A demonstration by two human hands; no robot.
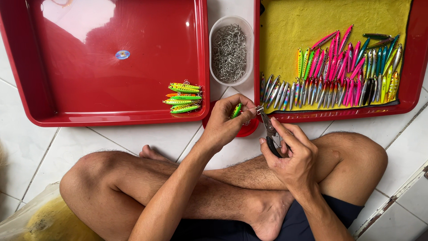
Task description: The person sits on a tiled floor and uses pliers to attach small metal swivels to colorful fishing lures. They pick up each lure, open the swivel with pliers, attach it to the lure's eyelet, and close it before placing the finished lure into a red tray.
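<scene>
**Lure and pliers meet over the tiled floor**

Hands work close together just above the crossed legs of a person seated on white tiles. The left hand [225, 122] is clenched around a small green fishing lure [236, 110], pinching it between thumb and fingertips so its end pokes out toward three o'clock. The right hand [290, 154] grasps a pair of dark-handled pliers [269, 131], fingers wrapped round the grips, with the tip of the tool angled up toward eleven o'clock and meeting the metal ring at the lure's end.

Under the left hand, partly hidden, sits a small red dish [247, 129]. At twelve o'clock from the hands stands a clear plastic tub of metal hooks [230, 51], set between two trays. At ten o'clock lies a large red tray [89, 80], and in its near right corner rests a short stack of green, yellow and orange lures [183, 97]. At two o'clock is a second red tray [417, 67] lined with a yellow cloth [294, 22], on which many lures in pink, silver, green and teal [339, 73] lie packed side by side. A yellowish sack [44, 218] lies by the left knee at eight o'clock.
</scene>
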